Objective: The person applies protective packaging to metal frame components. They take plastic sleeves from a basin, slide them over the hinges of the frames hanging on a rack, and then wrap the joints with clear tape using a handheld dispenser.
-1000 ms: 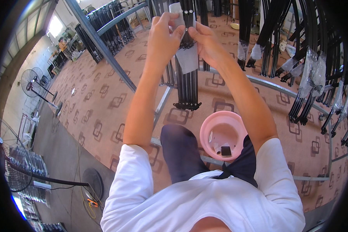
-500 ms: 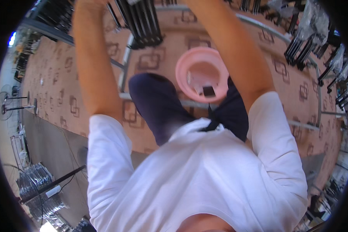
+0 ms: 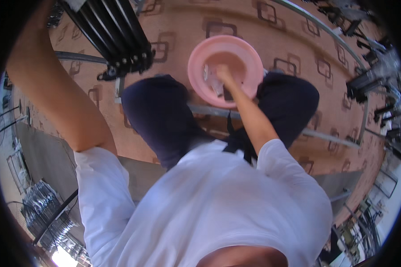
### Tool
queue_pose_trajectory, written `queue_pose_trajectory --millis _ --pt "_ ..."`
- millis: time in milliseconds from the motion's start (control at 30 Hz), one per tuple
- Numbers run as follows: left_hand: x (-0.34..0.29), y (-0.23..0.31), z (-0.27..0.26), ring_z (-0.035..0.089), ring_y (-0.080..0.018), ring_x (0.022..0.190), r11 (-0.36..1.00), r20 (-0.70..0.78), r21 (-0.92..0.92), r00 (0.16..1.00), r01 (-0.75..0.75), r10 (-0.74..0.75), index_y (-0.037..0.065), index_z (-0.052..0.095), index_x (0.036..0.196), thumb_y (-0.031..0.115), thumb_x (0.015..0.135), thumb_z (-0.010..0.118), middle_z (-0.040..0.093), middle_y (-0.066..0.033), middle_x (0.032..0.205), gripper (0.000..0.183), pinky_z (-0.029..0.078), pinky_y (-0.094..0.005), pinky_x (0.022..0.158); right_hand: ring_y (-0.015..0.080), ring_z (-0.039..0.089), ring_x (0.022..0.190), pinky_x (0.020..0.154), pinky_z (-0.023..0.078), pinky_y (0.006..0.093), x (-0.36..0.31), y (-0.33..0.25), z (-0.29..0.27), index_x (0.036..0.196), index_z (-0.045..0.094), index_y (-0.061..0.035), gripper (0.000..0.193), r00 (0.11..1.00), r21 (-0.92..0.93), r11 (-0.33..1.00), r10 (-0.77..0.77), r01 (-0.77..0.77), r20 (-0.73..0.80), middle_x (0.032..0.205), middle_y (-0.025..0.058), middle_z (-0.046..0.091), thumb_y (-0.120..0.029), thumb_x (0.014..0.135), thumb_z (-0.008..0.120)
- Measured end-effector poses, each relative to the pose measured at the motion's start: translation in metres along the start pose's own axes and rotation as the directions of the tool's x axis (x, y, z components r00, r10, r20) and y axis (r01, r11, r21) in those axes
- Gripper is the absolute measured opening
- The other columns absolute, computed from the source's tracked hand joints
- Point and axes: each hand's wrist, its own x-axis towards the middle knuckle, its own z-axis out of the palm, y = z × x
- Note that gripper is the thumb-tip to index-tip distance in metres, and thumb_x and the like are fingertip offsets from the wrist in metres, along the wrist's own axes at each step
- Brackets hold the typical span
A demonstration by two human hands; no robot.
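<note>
A pink plastic basin (image 3: 194,66) sits between my knees. My right hand (image 3: 223,71) reaches down inside it; motion and small size blur its fingers, so what they hold, if anything, is unclear. Beside that hand in the basin lie a clear plastic bag (image 3: 217,87), a dark square piece (image 3: 227,94) and a small white item (image 3: 205,72). To the upper left hangs a bundle of black metal tubes (image 3: 113,33) with fittings on their ends. My left forearm (image 3: 53,84) stretches past this bundle to the top left edge, where the hand is cut off.
A pale metal frame (image 3: 329,138) runs beneath and around the basin over a pink patterned carpet (image 3: 178,20). More black metal parts (image 3: 365,84), some in plastic wrap, line the right side. Stacked wrapped parts (image 3: 44,213) stand at the lower left.
My right hand has come down from the top edge into the basin. The left arm has swung outward to the left, and the black tubes appear farther left and larger.
</note>
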Motion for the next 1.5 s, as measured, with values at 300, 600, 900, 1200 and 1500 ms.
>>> queue_pose_trajectory --millis 300,600,900,1200,1500 --pt "-0.004 0.008 0.057 0.062 -0.0176 0.081 0.967 -0.141 0.182 0.969 -0.177 0.204 -0.001 0.054 0.103 0.017 0.079 0.06 0.061 -0.0131 0.093 0.031 0.051 -0.0263 0.07 0.0364 0.038 0.114 0.095 0.027 0.0483 -0.036 0.122 0.149 0.126 0.032 -0.008 0.045 0.983 -0.387 0.91 -0.091 0.148 0.161 0.122 0.0216 0.04 -0.015 0.082 0.04" --pt "-0.002 0.018 0.084 0.061 -0.0233 0.072 0.889 -0.049 0.138 0.894 -0.436 0.446 0.007 0.024 0.131 0.007 0.072 0.061 0.053 -0.0184 0.102 0.07 0.055 -0.0358 0.062 0.0195 0.055 0.072 0.054 0.047 0.0312 0.035 -0.048 -0.009 0.104 0.047 -0.0013 0.042 0.961 0.818 0.508 0.201 -0.269 0.191 0.088 0.0117 0.054 -0.007 0.063 0.053" --pt "-0.019 0.041 0.079 0.061 -0.015 0.066 0.918 0.015 0.199 0.938 -0.343 0.347 0.004 0.053 0.098 0.003 0.077 0.059 0.058 -0.0063 0.082 0.023 0.05 -0.0256 0.062 0.0132 0.052 0.091 0.08 0.04 0.0254 -0.134 -0.371 -0.242 0.113 0.045 -0.0019 0.051 0.685 0.793 0.262 -0.684 0.55 -0.249 0.096 0.0041 0.055 -0.008 0.068 0.067" --pt "-0.02 0.042 0.064 0.055 -0.0065 0.068 0.867 0.074 0.235 0.898 -0.439 0.435 0.005 0.056 0.094 0.019 0.083 0.055 0.057 -0.0013 0.077 0.017 0.044 -0.0195 0.06 0.0213 0.044 0.109 0.101 0.017 0.0402 -0.165 -0.477 -0.262 0.104 0.049 -0.0112 0.039 -0.452 -0.587 -0.27 -0.872 0.763 -0.186 0.115 0.0038 0.051 0.0 0.068 0.06" --pt "-0.019 0.044 0.067 0.044 -0.0046 0.067 0.898 0.114 0.135 0.907 -0.419 0.406 0.006 0.051 0.078 0.035 0.085 0.049 0.051 0.0008 0.072 0.031 0.036 -0.0195 0.061 0.0277 0.031 0.121 0.1 0.025 0.0407 -0.152 -0.472 -0.241 0.098 0.06 -0.0168 0.036 -0.314 -0.309 -0.22 -0.902 0.925 -0.298 0.127 0.0116 0.039 0.006 0.07 0.058"
